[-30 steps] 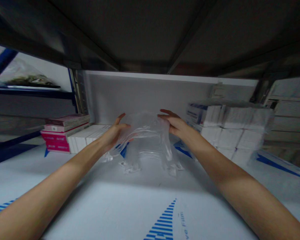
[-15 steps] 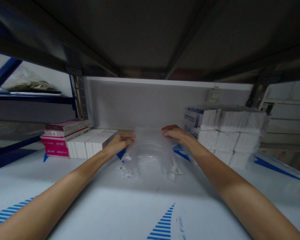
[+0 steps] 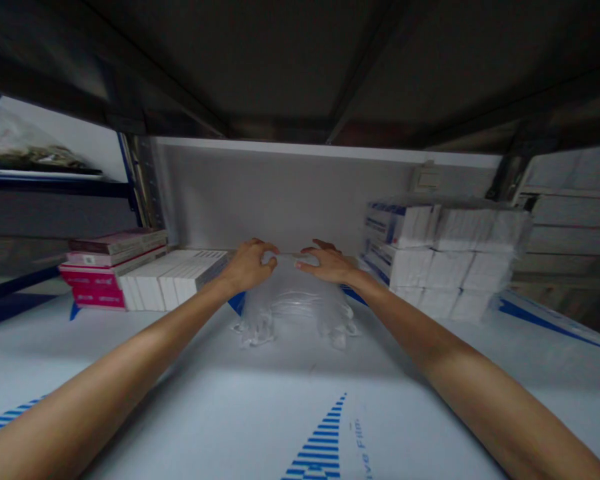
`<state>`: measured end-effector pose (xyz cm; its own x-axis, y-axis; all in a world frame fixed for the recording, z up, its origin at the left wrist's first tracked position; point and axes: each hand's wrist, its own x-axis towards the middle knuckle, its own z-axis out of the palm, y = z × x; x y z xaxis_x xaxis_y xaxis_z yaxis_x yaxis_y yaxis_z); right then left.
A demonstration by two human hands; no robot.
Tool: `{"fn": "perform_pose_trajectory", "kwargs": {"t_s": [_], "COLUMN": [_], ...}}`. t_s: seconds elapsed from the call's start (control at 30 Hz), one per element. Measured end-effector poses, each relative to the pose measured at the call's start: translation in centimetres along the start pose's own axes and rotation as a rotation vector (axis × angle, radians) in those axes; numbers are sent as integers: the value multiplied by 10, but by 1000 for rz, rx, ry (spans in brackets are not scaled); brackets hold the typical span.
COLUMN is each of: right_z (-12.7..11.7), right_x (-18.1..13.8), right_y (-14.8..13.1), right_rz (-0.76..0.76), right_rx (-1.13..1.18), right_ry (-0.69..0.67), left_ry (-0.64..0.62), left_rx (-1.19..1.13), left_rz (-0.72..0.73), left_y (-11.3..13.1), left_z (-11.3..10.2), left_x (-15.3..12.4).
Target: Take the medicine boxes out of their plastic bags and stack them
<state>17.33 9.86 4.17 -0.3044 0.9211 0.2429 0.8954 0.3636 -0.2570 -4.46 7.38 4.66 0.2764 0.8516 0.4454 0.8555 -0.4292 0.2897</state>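
Observation:
A stack of clear plastic bags (image 3: 295, 303) lies on the film-covered shelf (image 3: 220, 407), its gathered, crinkled ends toward me. At its far left corner is my left hand (image 3: 253, 263), fingers curved and thumb apart. My right hand (image 3: 327, 261) hovers over the far right part of the stack, thumb and fingers spread. Neither hand is closed around anything. Whether the fingertips touch the plastic I cannot tell.
White boxes (image 3: 173, 277) and pink boxes (image 3: 97, 283) stand on the left. Plastic-wrapped white boxes (image 3: 430, 267) are stacked at right. Low overhead is the dark upper shelf (image 3: 280, 73); a pale wall (image 3: 280, 200) closes the back, with a switch (image 3: 429, 178) on it.
Both hands have come off the sides of the bag stack, moving inward and slightly up, with fingers spreading. The view has shifted a little; the bags stay on the shelf.

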Motion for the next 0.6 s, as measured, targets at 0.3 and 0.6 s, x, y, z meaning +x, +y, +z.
{"fn": "perform_pose_trajectory", "kwargs": {"t_s": [0.3,0.6], "right_z": [37,56], "right_x": [-8,-10], "right_y": [-6,-5], "right_rz": [77,118], "right_rx": [-43,-47], "right_ry": [-218,-259], "left_ry": [-243,-266], "left_rx": [103,40], "left_rz": [-147,-118], "left_y": [-5,-40], "left_z": [49,66], "left_x": [11,7]}}
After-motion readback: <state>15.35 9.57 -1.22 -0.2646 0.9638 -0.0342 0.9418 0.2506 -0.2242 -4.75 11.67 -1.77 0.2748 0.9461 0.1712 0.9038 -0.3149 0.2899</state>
